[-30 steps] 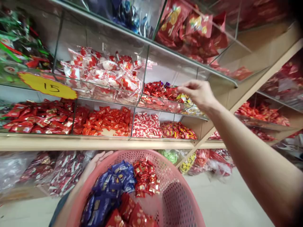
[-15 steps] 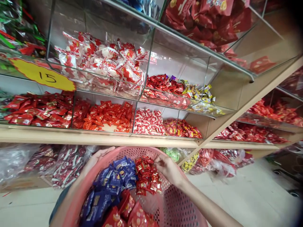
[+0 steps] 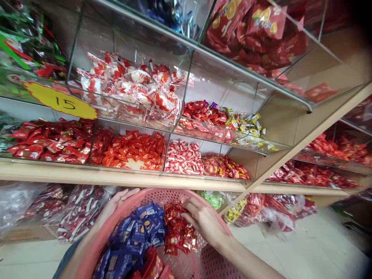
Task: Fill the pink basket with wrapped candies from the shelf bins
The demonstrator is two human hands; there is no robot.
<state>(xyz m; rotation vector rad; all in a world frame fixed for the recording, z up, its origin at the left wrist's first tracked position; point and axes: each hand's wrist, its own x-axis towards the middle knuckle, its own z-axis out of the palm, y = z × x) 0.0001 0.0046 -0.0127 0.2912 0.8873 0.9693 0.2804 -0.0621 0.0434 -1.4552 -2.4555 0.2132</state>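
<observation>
A pink plastic basket (image 3: 154, 193) with a perforated wall is tilted in front of me. My left hand (image 3: 120, 199) holds it at its far left rim, with that arm along its outer side. Inside, blue candy packets (image 3: 139, 224) lie on the left and small red-wrapped candies (image 3: 177, 232) at the far middle. Larger red packets (image 3: 154, 265) are nearest me. My right hand (image 3: 200, 217) reaches over the right rim, its fingers curled at the small red candies; its fingertips are partly hidden among them.
Clear-fronted shelf bins hold red candies (image 3: 136, 149), red-and-white packets (image 3: 130, 85) and yellow wrappers (image 3: 247, 124). A yellow price tag (image 3: 62, 101) reads 15. The wooden shelf edge (image 3: 72, 174) runs just beyond the basket. Bagged goods (image 3: 267, 213) lie below, above a tiled floor (image 3: 314, 244).
My right hand has moved slightly left and lower over the small red candies. The shelves and basket sit lower in view. My left hand stays at the rim.
</observation>
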